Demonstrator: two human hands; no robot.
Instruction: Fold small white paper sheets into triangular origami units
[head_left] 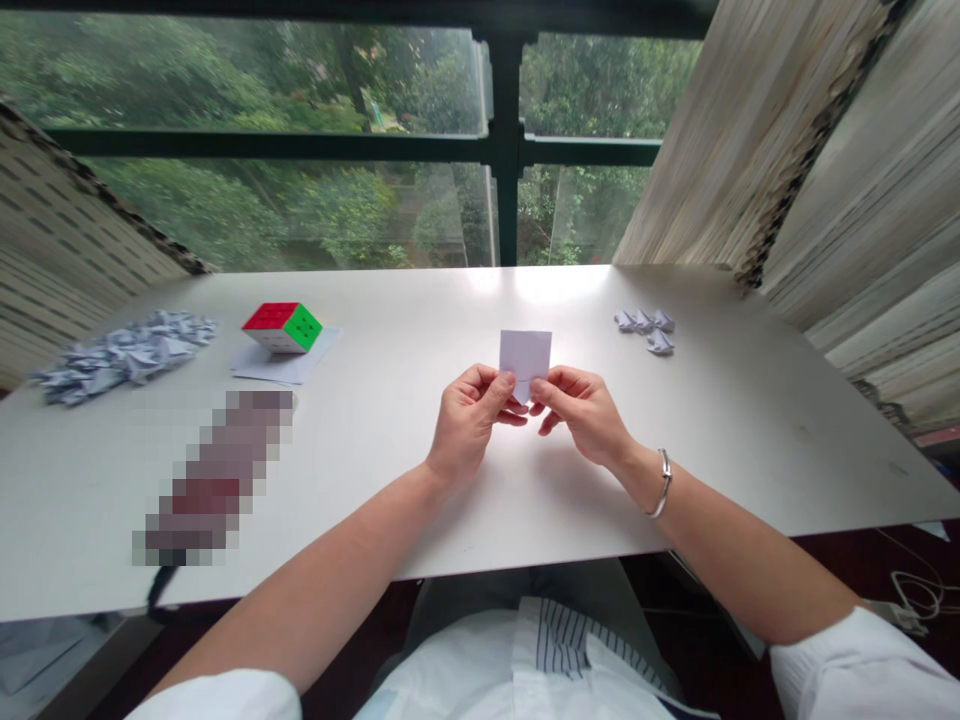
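Head camera: I see a small white paper (pixel 526 352) raised above the near-middle of a white table (pixel 720 430), its lower edge pinched between thumb and fingers by the left hand (pixel 466 422) at one side and the right hand (pixel 589 412) at the other. A silver bracelet (pixel 665 476) rings the right wrist. Beyond, to the right, lie folded paper pieces (pixel 643 322); far left, a puzzle cube (pixel 281 322) rests on paper sheets (pixel 321 355) near a heap of folded paper (pixel 139 355).

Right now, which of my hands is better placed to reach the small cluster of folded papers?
Probably the right hand: it is nearer the small cluster, which lies ahead and to its right. The left hand is farther away. Both pinch the white paper.
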